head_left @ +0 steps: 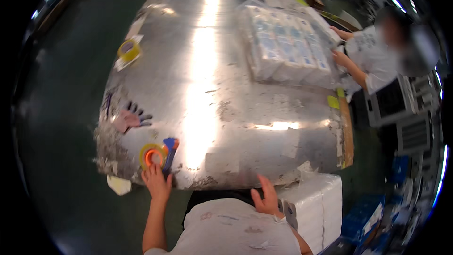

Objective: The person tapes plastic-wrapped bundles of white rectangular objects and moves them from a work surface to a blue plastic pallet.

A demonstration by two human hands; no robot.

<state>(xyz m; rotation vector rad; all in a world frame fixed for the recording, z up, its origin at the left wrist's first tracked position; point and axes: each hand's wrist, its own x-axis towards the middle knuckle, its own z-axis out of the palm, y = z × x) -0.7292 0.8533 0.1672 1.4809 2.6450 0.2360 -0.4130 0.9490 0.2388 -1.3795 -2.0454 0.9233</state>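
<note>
At the table's near left corner lies a tape dispenser (170,151) with a blue handle and a yellow tape roll (143,157) around an orange hub. My left hand (157,182) is at its near side, fingers stretched onto the edge of the roll and thumb apart; the grip is not closed around it. My right hand (267,197) is over the table's near edge, fingers extended and thumb spread, holding nothing. A work glove (128,118) with dark fingertips lies beyond the dispenser. Next to it is a thin dark pen-like stick (109,104).
The metal table (236,108) has a scuffed, shiny top. Another yellow tape roll (128,50) lies at its left edge. At the far right, a person (373,56) handles a plastic-wrapped bundle of packs (288,42). A white wrapped block (316,208) stands beside my right arm.
</note>
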